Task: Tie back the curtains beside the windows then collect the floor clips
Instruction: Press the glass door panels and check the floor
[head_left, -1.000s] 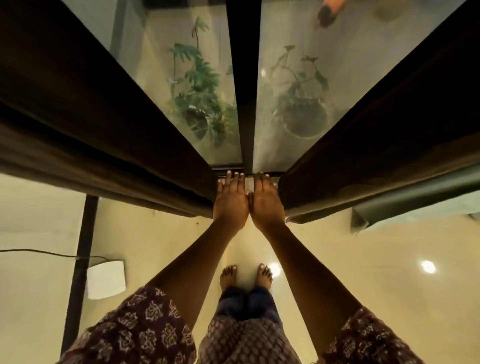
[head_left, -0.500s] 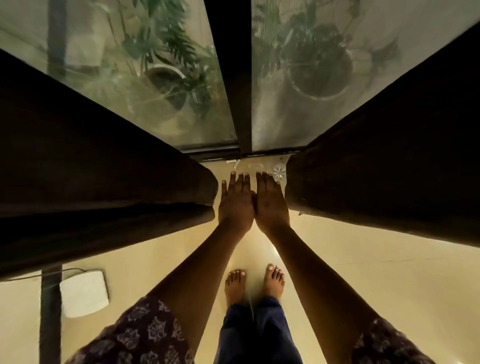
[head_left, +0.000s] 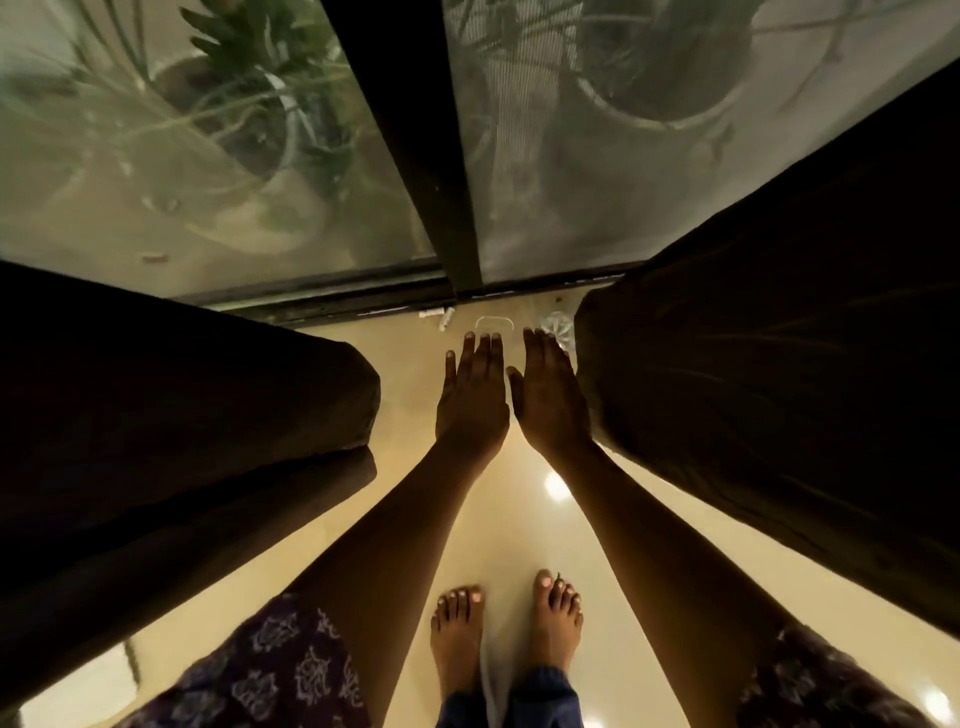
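Note:
Two dark curtains hang at either side of the window: the left curtain (head_left: 171, 415) and the right curtain (head_left: 779, 384). Between them my left hand (head_left: 472, 395) and my right hand (head_left: 550, 400) reach down toward the floor, fingers straight, holding nothing, a small gap between them. Small clear clips lie on the cream floor by the window track: a white one (head_left: 436, 315), a clear loop-shaped one (head_left: 494, 323) just beyond my left fingertips, and a round clear one (head_left: 557, 325) beside the right curtain, partly hidden by my right fingers.
The dark window frame post (head_left: 415, 145) splits two glass panes, with potted plants (head_left: 249, 104) outside. My bare feet (head_left: 506, 629) stand on the glossy cream floor (head_left: 519, 519), which shows light reflections. The curtains close in on both sides.
The view has tilted further down and closer to the floor. My hands have moved slightly apart and lowered toward the clips, which were hidden one second ago.

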